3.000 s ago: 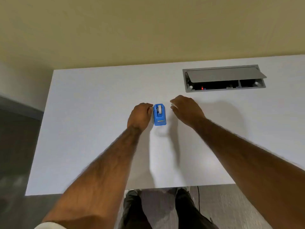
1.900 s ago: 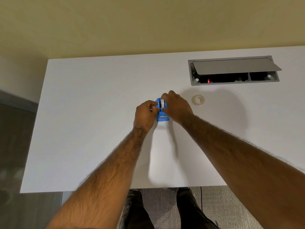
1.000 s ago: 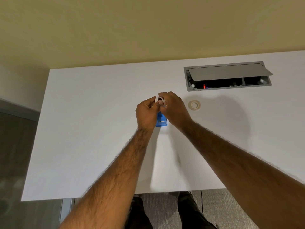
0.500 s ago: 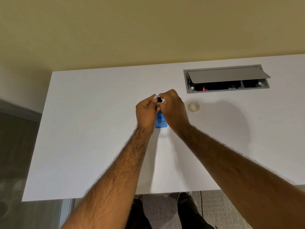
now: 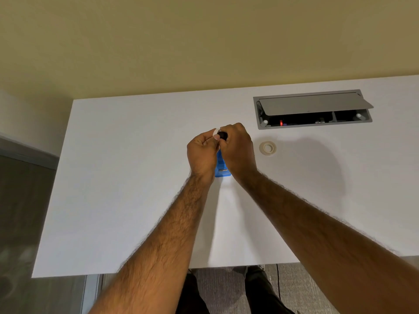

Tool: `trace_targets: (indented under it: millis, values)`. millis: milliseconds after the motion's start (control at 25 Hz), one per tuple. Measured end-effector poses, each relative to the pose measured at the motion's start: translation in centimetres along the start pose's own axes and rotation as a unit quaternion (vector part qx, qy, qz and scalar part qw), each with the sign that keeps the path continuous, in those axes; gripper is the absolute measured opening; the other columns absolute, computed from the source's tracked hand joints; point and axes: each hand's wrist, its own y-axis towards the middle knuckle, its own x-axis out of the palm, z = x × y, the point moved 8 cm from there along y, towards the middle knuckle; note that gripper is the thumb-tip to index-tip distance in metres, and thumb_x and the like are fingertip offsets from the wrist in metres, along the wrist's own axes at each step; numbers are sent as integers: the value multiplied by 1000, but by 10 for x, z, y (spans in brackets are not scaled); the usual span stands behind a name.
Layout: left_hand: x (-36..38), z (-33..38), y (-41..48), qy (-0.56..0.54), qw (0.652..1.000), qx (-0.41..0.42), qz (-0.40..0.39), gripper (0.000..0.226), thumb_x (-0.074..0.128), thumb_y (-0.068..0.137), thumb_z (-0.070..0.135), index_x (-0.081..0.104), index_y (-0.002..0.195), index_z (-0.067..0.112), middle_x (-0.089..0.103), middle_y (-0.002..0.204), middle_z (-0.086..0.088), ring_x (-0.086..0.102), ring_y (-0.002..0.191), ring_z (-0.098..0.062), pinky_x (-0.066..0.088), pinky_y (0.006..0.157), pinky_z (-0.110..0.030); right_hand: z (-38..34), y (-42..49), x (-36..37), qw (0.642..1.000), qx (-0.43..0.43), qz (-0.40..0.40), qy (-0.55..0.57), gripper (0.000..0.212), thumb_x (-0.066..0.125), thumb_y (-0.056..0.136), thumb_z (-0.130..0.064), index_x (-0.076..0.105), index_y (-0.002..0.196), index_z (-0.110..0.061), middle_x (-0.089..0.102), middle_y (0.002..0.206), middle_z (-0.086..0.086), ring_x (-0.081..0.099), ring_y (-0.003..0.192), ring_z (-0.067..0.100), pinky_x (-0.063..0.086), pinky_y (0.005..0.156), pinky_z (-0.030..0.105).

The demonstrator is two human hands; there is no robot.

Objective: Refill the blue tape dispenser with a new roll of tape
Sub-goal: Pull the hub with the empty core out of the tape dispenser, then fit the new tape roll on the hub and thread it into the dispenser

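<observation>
The blue tape dispenser (image 5: 222, 169) lies on the white table (image 5: 127, 177), mostly hidden beneath my two hands. Just above its far end my left hand (image 5: 202, 155) pinches a small white ring (image 5: 214, 132), which looks like an empty tape core. Touching it fingertip to fingertip, my right hand (image 5: 238, 150) grips a small black hub (image 5: 223, 135) right beside the ring. A fresh roll of clear tape (image 5: 267, 148) lies flat on the table to the right of my right hand, untouched.
A grey cable box (image 5: 314, 109) with its lid propped open is set into the table at the back right. A yellow wall stands behind the table's far edge. My legs show below the near edge.
My hands closed on the dispenser, lifted the white ring and black hub out of it, and now hold them above its far end. The dispenser stays on the table.
</observation>
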Motion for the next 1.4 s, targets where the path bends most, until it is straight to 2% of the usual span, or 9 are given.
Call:
trace_targets:
  millis: [120, 280, 440, 600, 760, 920, 1080, 1240, 1400]
  values:
    - [-3, -6, 5, 0, 999, -40, -19, 15, 61, 95, 20, 74, 96, 11, 75, 93, -13, 70, 81, -16, 60, 82, -32, 5, 6, 3, 999, -1, -35, -4, 16, 57, 90, -11, 65, 102, -6, 62, 100, 9, 55, 84, 15, 40, 73, 21]
    - [2, -15, 28, -29, 987, -123, -101, 3, 63, 92, 8, 66, 92, 8, 71, 101, -17, 69, 89, -26, 58, 89, -36, 21, 16, 12, 997, 15, -79, -22, 16, 61, 84, -13, 65, 99, -11, 63, 98, 6, 53, 84, 14, 45, 76, 27]
    - [3, 5, 68, 141, 988, 0, -59, 18, 74, 82, 15, 68, 99, 12, 72, 99, -1, 67, 92, -17, 56, 91, -34, 38, 16, 8, 998, 33, -52, -32, 16, 59, 87, -12, 65, 101, -11, 62, 101, 7, 57, 88, 18, 44, 76, 25]
    - [34, 20, 98, 309, 938, 131, -85, 34, 75, 82, 17, 63, 113, 11, 68, 112, -3, 64, 101, -19, 50, 89, -28, 56, 10, 7, 997, 34, -60, -40, 16, 64, 89, -16, 64, 104, -11, 62, 102, 6, 60, 91, 18, 51, 82, 28]
    - [54, 6, 120, 438, 877, 165, -114, 39, 67, 88, 24, 56, 126, 19, 63, 121, -8, 58, 111, -25, 44, 90, -31, 73, 10, 5, 995, 53, -67, -47, 19, 65, 89, -18, 64, 107, -11, 62, 105, 5, 60, 92, 17, 51, 81, 26]
    - [55, -5, 134, 469, 865, 153, -91, 40, 66, 89, 28, 54, 128, 24, 56, 121, -12, 57, 108, -27, 47, 92, -33, 82, 10, 4, 995, 60, -69, -41, 20, 64, 90, -18, 64, 109, -11, 61, 106, 5, 60, 92, 17, 49, 79, 23]
    - [62, -18, 137, 505, 837, 174, -117, 42, 68, 88, 27, 54, 127, 21, 63, 120, -8, 52, 116, -26, 47, 92, -37, 85, 9, 3, 995, 63, -73, -38, 21, 62, 91, -16, 64, 110, -10, 60, 108, 6, 59, 93, 17, 46, 80, 21]
    - [56, -25, 141, 469, 861, 137, -140, 45, 73, 84, 28, 57, 126, 20, 62, 128, -1, 54, 116, -22, 45, 95, -33, 86, 12, 1, 995, 61, -67, -41, 20, 61, 91, -17, 64, 110, -11, 60, 107, 5, 59, 92, 16, 43, 76, 19]
    - [36, 0, 131, 384, 907, 151, -88, 24, 62, 90, 17, 66, 114, 18, 65, 121, -2, 61, 109, -20, 41, 89, -20, 80, 15, -2, 996, 59, -53, -28, 22, 64, 89, -17, 64, 110, -12, 62, 107, 4, 60, 92, 16, 43, 77, 20]
